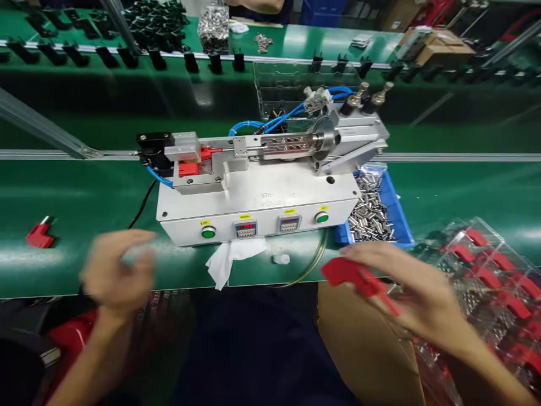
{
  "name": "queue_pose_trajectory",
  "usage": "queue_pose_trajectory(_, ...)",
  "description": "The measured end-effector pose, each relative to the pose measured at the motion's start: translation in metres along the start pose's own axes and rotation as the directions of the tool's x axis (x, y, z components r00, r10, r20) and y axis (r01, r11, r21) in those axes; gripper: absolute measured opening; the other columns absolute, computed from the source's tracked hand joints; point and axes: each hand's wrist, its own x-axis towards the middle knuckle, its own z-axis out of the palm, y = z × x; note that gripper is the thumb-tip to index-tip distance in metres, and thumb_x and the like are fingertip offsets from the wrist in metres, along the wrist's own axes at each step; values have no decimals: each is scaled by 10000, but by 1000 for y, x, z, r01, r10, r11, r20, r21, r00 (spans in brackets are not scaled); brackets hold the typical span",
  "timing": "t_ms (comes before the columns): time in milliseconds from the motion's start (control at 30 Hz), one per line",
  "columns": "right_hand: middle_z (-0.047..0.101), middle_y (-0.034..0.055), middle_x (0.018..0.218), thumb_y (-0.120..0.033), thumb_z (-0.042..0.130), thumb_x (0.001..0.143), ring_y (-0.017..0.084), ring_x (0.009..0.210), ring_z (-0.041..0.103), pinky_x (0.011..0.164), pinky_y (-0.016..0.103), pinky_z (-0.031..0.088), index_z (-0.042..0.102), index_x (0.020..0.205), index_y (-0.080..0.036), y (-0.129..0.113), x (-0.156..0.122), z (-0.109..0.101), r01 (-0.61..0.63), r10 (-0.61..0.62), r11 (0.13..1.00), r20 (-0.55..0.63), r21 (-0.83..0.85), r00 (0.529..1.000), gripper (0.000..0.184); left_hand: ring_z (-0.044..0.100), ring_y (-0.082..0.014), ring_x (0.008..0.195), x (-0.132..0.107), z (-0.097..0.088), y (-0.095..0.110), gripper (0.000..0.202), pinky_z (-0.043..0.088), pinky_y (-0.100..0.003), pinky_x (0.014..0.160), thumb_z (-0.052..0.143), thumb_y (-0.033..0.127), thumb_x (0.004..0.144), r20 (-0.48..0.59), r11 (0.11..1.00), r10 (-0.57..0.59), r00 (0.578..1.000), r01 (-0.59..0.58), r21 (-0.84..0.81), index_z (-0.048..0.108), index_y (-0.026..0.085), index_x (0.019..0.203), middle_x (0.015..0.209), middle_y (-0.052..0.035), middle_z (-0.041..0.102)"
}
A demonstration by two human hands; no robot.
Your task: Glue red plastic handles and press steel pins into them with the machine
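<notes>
My right hand (416, 290) grips a red plastic part (353, 276) between thumb and fingers, at the bench's front edge by the blue bin. My left hand (118, 270), a little blurred, hovers left of the machine with thumb and fingers apart and nothing between them. Between my hands stands a bench-top machine (260, 197) with a white metal housing, two green buttons and two small displays. Another red part (189, 168) sits in its fixture at the left, under a metal block. To the left, a red part with a metal pin (41, 234) lies on the green bench.
A blue bin (399, 211) of small metal pins stands right of the machine. Clear trays (482, 225) hold several red parts at the right. A white cloth (226, 260) and a small white cap (281, 259) lie in front. Black parts (156, 25) are heaped on the far bench.
</notes>
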Motion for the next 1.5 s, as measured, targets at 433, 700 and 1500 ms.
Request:
queue_pose_trajectory(433, 621, 172, 1336, -421, 728, 958, 314, 1215, 635, 1021, 472, 565, 508, 1464, -220, 29, 8, 76, -131, 103, 985, 217, 116, 971, 587, 692, -231, 982, -82, 88, 60, 375, 554, -291, 878, 814, 497, 876, 661, 136, -557, 503, 840, -525, 792, 161, 1040, 1038, -101, 775)
queue_pose_trajectory(700, 727, 103, 1160, -217, 592, 895, 289, 1068, 710, 977, 466, 567, 647, 1041, -236, 68, 13, 137, -375, 272, 893, 367, 248, 890, 157, 640, -157, 814, -70, 99, 64, 417, 548, -246, 766, 891, 504, 788, 581, 99, -631, 515, 795, -598, 750, 166, 987, 906, -33, 721)
queue_pose_trajectory(1500, 593, -12, 695, -438, 716, 870, 125, 630, 497, 577, 243, 402, 584, 814, -206, 4, 41, 104, -754, 285, 367, 706, 545, 649, 273, 736, -227, 1001, -68, 88, 70, 325, 606, -310, 927, 751, 384, 947, 654, 258, -453, 606, 791, -555, 736, 206, 1218, 1108, -73, 765)
